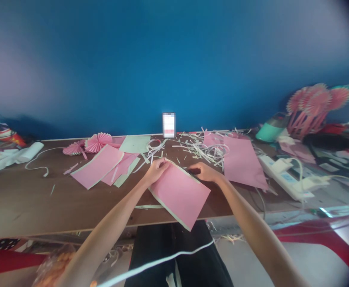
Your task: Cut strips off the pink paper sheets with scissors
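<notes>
My left hand (pixel 157 170) pinches the upper left corner of a pink sheet of paper (pixel 180 191) with pale strips along its long edges. The sheet slopes down toward me, and its lower corner hangs past the table's front edge. At the sheet's upper right edge is my right hand (pixel 204 172), its fingers curled together. Its fingertips are close to the pale border; what they hold, if anything, is hidden. A narrow pale strip (pixel 149 207) lies on the table by the sheet's left side.
Left of the hands lie more pink sheets (pixel 98 167) and folded paper fans (pixel 99 142). Paper scraps (pixel 204 147) are heaped behind. To the right are a large pink sheet (pixel 241 161), a power strip (pixel 286 179) and a teal container (pixel 270 129). A phone (pixel 168 125) stands against the wall.
</notes>
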`<state>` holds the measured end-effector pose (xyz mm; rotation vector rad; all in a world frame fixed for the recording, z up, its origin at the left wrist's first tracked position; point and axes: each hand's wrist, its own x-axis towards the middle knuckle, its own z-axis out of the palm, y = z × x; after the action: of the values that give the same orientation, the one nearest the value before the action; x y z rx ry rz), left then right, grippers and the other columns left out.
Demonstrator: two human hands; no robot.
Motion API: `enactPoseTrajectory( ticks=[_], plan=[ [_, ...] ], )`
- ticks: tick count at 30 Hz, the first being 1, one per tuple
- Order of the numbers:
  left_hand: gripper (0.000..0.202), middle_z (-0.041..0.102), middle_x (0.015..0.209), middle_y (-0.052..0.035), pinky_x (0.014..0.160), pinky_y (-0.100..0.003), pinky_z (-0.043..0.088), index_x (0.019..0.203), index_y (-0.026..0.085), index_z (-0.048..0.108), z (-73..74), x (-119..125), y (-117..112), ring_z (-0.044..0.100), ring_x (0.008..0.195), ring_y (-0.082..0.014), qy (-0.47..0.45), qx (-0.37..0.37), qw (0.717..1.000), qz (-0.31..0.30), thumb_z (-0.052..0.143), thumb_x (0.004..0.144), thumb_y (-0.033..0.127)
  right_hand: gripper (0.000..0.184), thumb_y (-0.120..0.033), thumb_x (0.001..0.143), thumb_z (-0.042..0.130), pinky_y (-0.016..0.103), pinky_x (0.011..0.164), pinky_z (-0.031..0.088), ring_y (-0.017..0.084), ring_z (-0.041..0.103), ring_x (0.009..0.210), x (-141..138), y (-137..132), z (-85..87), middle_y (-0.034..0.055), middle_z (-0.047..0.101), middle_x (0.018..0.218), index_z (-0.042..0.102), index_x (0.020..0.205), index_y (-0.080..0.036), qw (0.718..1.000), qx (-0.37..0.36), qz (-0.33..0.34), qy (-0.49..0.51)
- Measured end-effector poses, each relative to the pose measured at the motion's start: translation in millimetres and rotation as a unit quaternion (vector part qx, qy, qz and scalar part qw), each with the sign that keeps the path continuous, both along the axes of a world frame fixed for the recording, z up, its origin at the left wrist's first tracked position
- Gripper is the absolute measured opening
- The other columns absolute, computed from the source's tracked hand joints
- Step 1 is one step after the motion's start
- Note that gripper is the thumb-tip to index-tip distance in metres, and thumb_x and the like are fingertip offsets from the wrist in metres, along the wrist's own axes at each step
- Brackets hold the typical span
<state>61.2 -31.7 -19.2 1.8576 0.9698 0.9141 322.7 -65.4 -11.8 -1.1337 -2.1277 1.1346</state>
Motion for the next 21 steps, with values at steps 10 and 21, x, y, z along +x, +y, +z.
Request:
enactPoseTrajectory(
  ticks=[10, 21],
  plan=[
    [0.035, 0.066, 0.090, -0.0054, 0.071, -0.028, 0.045, 0.092, 0.017, 0.064, 4.7, 3.5, -4.0, 0.060, 0.082, -0.0193, -0.006, 0.001, 1.000, -0.016, 0.047, 0.086, 0.046, 0.039, -0.031, 0.076, 0.060, 0.038, 0.090, 0.049, 0.026, 0.063, 0.100, -0.6, -0.8, 0.3, 0.0054, 0.069, 0.110, 0.067, 0.112, -0.019, 1.000, -0.011, -0.001, 0.008],
    [0.034, 0.065, 0.088, -0.0047, 0.072, -0.028, 0.045, 0.091, 0.017, 0.063, 4.6, 2.8, -3.6, 0.059, 0.081, -0.0184, -0.011, 0.008, 1.000, -0.015, 0.047, 0.086, 0.046, 0.040, -0.032, 0.076, 0.061, 0.039, 0.093, 0.048, 0.027, 0.062, 0.104, 1.0, 3.1, -7.4, 0.0045, 0.067, 0.115, 0.066, 0.114, -0.020, 1.000, -0.018, -0.004, 0.025]
  ],
)
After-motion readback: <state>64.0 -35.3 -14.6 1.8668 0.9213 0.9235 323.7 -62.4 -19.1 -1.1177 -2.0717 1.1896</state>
